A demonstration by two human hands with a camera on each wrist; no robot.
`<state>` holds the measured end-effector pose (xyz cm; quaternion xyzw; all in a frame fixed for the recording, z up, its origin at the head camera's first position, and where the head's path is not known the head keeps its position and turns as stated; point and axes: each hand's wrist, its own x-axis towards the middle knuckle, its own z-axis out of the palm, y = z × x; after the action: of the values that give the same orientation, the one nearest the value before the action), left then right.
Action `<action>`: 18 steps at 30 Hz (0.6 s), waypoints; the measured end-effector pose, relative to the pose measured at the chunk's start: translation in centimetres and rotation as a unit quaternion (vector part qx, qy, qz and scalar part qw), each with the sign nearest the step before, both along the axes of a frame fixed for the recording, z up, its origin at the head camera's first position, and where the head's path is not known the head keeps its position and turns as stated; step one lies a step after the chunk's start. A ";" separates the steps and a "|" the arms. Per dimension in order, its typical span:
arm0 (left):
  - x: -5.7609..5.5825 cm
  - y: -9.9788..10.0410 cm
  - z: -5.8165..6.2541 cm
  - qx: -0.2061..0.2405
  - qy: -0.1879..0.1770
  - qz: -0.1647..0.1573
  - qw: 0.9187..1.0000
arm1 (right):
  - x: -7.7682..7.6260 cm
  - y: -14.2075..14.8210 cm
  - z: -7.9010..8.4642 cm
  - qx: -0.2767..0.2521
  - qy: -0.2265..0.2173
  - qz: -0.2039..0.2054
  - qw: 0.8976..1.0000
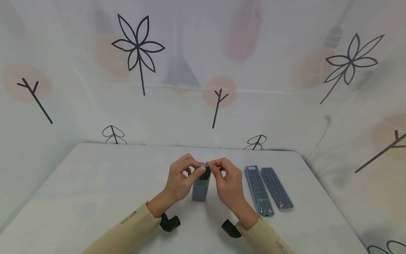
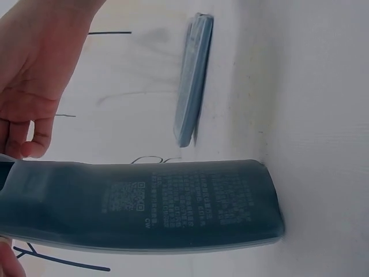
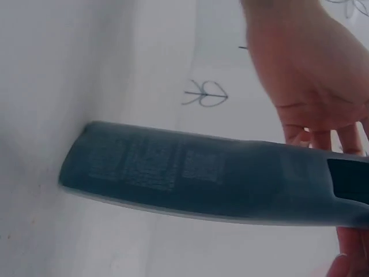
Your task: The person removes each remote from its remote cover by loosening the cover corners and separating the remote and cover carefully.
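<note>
A dark remote control [image 1: 205, 173] in a greyish, see-through sleeve [image 1: 200, 192] stands upright, its lower end on the table. Printed text and a QR code show through the sleeve [image 2: 190, 202] in the left wrist view. My left hand [image 1: 180, 178] pinches the top end from the left, between thumb and fingers. From the right, my right hand [image 1: 229, 180] pinches the same end, its fingertips close to the left ones. In the right wrist view, a bare dark patch of the remote control [image 3: 350, 180] shows at the sleeve's mouth.
Two more sleeved remote controls, one longer [image 1: 259, 190] and one shorter [image 1: 277, 188], lie side by side on the white table [image 1: 104, 183] right of my hands. A black wrist mount [image 1: 170, 223] juts from the left cuff, another [image 1: 231, 228] from the right. A patterned cloth [image 1: 184, 106] hangs behind.
</note>
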<state>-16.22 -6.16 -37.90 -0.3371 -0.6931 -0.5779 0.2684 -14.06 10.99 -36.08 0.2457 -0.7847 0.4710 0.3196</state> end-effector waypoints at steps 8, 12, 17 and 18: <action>0.0 0.0 0.1 0.002 0.000 0.003 1.000 | 0.0 0.3 0.9 -0.043 -0.153 0.024 0.987; 0.1 0.1 0.2 -0.002 -0.002 0.005 1.000 | -0.3 0.6 1.2 -0.078 -0.228 0.056 0.969; 0.2 0.1 0.1 -0.003 -0.006 0.005 1.000 | -0.5 0.9 1.5 -0.110 -0.298 0.084 0.945; 0.2 0.1 0.1 -0.003 -0.009 0.004 1.000 | -0.6 0.9 1.5 -0.115 -0.306 0.089 0.941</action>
<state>-15.98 -6.08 -37.80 -0.3300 -0.6989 -0.5773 0.2636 -14.64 11.90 -34.58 0.1204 -0.7599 0.6371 0.0467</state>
